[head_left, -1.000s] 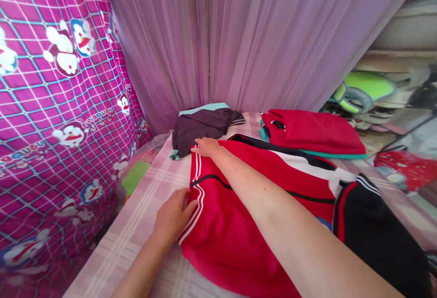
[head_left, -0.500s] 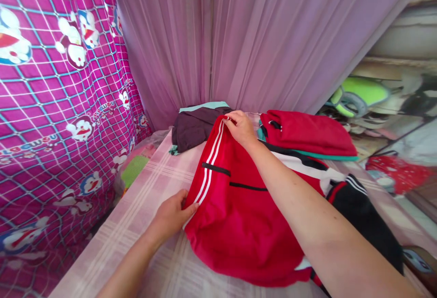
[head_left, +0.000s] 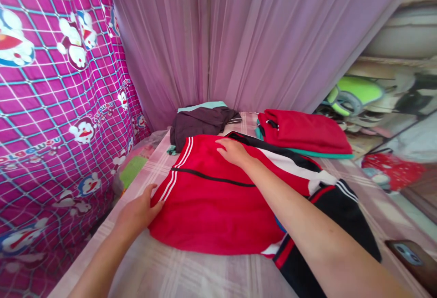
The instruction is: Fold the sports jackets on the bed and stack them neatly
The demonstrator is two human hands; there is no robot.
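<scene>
In the head view, the striped hem of the red fabric jacket with black piping (head_left: 208,216) has come down: half a second ago the right hand held its far end raised, and now it lies flat, with the right hand (head_left: 235,152) farther in over the red cloth. Its fingers are loosely spread, pinching nothing I can make out. The left hand (head_left: 138,211) is at the hem's near corner, thumb and forefinger apart. The jacket lies on the pale pink plaid sheet (head_left: 205,277), and the step in hand looks like straightening it. The next move seems to call for even, light pressure over the cloth. Beyond it sit a dark purple-brown garment with pale teal trim (head_left: 198,125) and a folded red garment (head_left: 307,129), both close to the far edge, leaving little room there. A brown phone (head_left: 416,261) lies at right, apart from the jacket.
</scene>
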